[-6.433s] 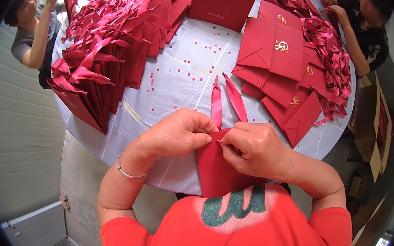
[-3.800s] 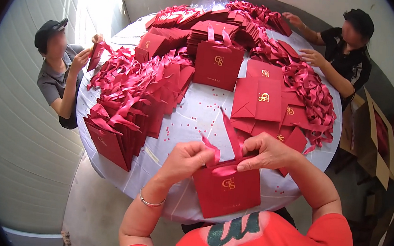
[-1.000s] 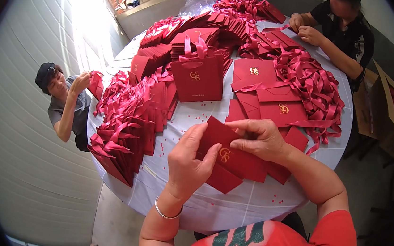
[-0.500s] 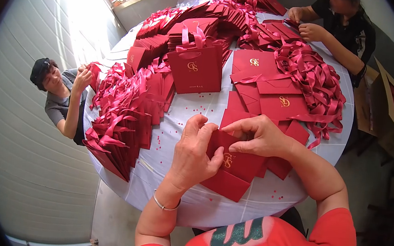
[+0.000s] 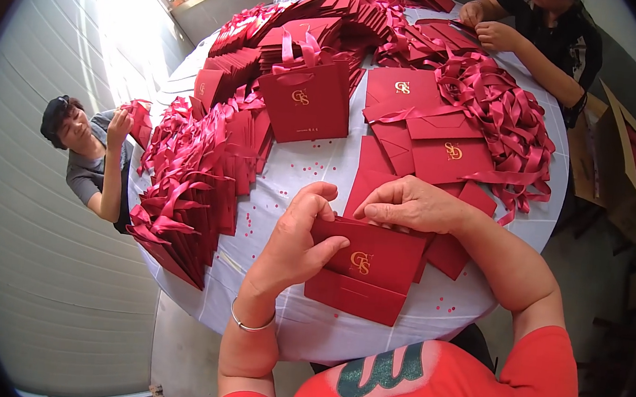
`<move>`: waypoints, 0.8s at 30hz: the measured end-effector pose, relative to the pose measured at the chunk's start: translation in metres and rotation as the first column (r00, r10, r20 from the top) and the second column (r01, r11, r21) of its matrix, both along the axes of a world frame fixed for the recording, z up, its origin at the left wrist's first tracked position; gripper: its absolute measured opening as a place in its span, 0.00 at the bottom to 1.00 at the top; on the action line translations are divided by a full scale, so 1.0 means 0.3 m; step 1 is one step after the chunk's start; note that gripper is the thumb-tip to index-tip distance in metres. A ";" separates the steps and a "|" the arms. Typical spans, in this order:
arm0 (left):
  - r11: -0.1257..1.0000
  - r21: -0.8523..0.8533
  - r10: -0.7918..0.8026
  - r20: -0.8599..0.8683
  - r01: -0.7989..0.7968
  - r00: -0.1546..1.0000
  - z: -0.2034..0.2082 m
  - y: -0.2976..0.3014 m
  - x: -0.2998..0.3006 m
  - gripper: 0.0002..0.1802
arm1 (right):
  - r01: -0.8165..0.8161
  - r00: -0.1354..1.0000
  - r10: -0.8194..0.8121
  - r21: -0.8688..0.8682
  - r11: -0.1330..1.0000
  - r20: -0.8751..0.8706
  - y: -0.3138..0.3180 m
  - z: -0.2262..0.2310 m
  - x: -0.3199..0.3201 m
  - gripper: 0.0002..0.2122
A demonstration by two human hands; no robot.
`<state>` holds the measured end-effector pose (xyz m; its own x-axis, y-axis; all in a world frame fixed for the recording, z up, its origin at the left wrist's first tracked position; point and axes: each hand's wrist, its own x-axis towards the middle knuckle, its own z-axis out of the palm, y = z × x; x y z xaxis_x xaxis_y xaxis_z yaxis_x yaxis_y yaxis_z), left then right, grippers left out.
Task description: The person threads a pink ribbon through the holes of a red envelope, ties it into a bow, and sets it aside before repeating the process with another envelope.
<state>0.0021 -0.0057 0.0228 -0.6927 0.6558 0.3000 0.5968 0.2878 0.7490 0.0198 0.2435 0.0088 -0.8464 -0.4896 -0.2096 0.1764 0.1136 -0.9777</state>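
Note:
A flat red gift bag (image 5: 384,262) with a gold emblem and a folded bottom flap lies at the table's near edge. My left hand (image 5: 290,236) grips its upper left corner, thumb across the front and fingers at the top edge. Along that same edge my right hand (image 5: 417,206) is bent over with its fingertips pinched at the bag's rim; what lies under them is hidden. More flat red bags (image 5: 455,162) spread out beneath and beyond my right hand. Past my left hand stands an opened red bag (image 5: 303,109) with pink ribbon handles.
Bags with ribbons are heaped along the left (image 5: 181,193), and tangled ribbons (image 5: 505,125) lie at the right. Small red dots litter the white tablecloth (image 5: 273,186). Two people (image 5: 89,153) (image 5: 539,44) handle bags across the table. A cardboard box (image 5: 619,174) stands at right.
My right hand has drawn its fingers in at the bag's top edge, and my left thumb has shifted left. More of the bag's front shows. The view has moved slightly.

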 end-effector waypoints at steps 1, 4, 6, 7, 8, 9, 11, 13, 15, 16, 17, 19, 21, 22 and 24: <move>0.999 0.008 -0.031 0.007 0.031 0.999 -0.002 -0.005 -0.003 0.22 | -0.002 1.000 0.002 -0.001 1.000 0.000 -0.003 -0.005 0.000 0.14; 0.996 0.060 -0.075 0.096 0.070 0.992 0.005 -0.002 0.002 0.22 | -0.030 0.993 0.032 0.019 0.999 -0.118 0.002 -0.012 0.002 0.14; 0.993 0.064 -0.101 0.104 0.094 0.989 0.012 -0.006 0.008 0.22 | -0.083 0.996 0.084 -0.024 0.996 0.025 0.009 0.022 0.009 0.12; 0.991 0.068 -0.125 0.109 0.118 0.986 0.017 -0.008 0.011 0.22 | -0.082 0.996 0.083 -0.025 0.996 0.025 0.005 0.015 0.011 0.12; 0.990 0.068 -0.129 0.110 0.122 0.986 0.023 -0.005 0.012 0.22 | -0.062 0.996 0.059 -0.055 0.997 -0.068 0.001 0.001 0.015 0.11; 0.991 0.035 -0.127 0.001 0.127 0.992 0.031 0.000 0.013 0.21 | -0.044 0.987 0.030 -0.085 0.995 -0.160 -0.002 -0.008 0.018 0.11; 0.990 0.004 -0.139 -0.106 0.141 0.985 0.044 0.011 0.016 0.20 | -0.050 0.985 0.042 -0.040 0.998 -0.164 -0.001 -0.013 0.027 0.09; 0.993 -0.047 -0.115 -0.320 0.105 0.941 0.057 0.026 0.026 0.18 | -0.041 0.985 0.042 0.008 0.999 -0.166 -0.009 -0.016 0.040 0.08; 0.993 -0.060 -0.119 -0.397 0.103 0.910 0.083 0.059 0.054 0.16 | -0.092 0.952 0.095 0.024 0.995 -0.291 -0.014 -0.005 0.054 0.08; 0.990 -0.086 -0.135 -0.430 0.108 0.893 0.085 0.066 0.067 0.15 | -0.109 0.942 0.121 0.057 0.992 -0.313 -0.017 -0.015 0.049 0.09; 0.991 -0.099 -0.126 -0.479 0.089 0.869 0.075 0.076 0.081 0.13 | -0.126 0.932 0.149 0.092 0.988 -0.331 -0.025 -0.029 0.041 0.10; 0.978 -0.209 -0.125 -0.472 0.027 0.873 0.057 0.074 0.110 0.11 | -0.152 0.928 0.180 0.110 0.982 -0.326 -0.043 -0.032 0.032 0.09; 0.979 -0.202 -0.100 -0.518 -0.008 0.849 0.034 0.082 0.137 0.09 | -0.115 0.936 0.138 0.090 0.989 -0.323 -0.051 -0.023 0.039 0.08; 0.980 -0.199 -0.090 -0.546 -0.025 0.833 0.034 0.095 0.145 0.09 | -0.106 0.943 0.129 0.090 0.990 -0.306 -0.045 -0.013 0.044 0.07; 0.986 -0.161 -0.064 -0.567 -0.035 0.821 0.028 0.107 0.148 0.09 | -0.088 0.947 0.122 0.124 0.988 -0.298 -0.040 0.003 0.049 0.07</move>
